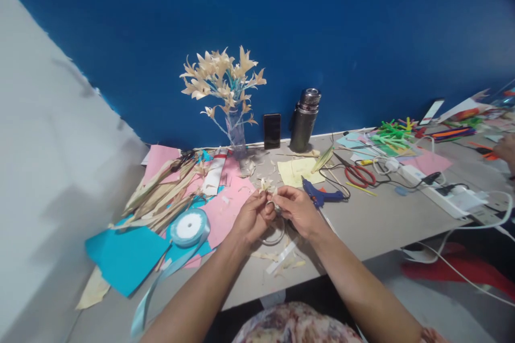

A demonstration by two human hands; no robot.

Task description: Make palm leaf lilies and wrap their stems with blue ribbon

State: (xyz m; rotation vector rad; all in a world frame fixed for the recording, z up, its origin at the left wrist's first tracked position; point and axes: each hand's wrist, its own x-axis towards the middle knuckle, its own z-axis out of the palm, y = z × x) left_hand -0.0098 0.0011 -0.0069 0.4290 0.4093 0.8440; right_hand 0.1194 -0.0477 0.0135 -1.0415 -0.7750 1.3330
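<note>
Close together over the table's front, both my hands work at a small cream flower (pixel 265 185) that looks made of dried husk. My left hand (pixel 253 217) is closed around its lower part. With thumb and fingers pinched, my right hand (pixel 295 209) grips a petal at the flower's right side. Under my hands lies part of a pale ring (pixel 276 237), mostly covered by them. Husk scraps and a clear strip (pixel 281 257) are on the table just in front. A blue glue gun (pixel 328 194) rests right of my right hand.
Husk flowers (pixel 223 72) stand in a clear vase (pixel 236 131), beside a phone (pixel 272 131) and a flask (pixel 306 120). Dried husks (pixel 161 198) and a ribbon roll (pixel 189 226) lie left. Red-handled scissors (pixel 359 176), cords and a power strip (pixel 434 190) lie right. Another person's hand (pixel 506 150) shows at right.
</note>
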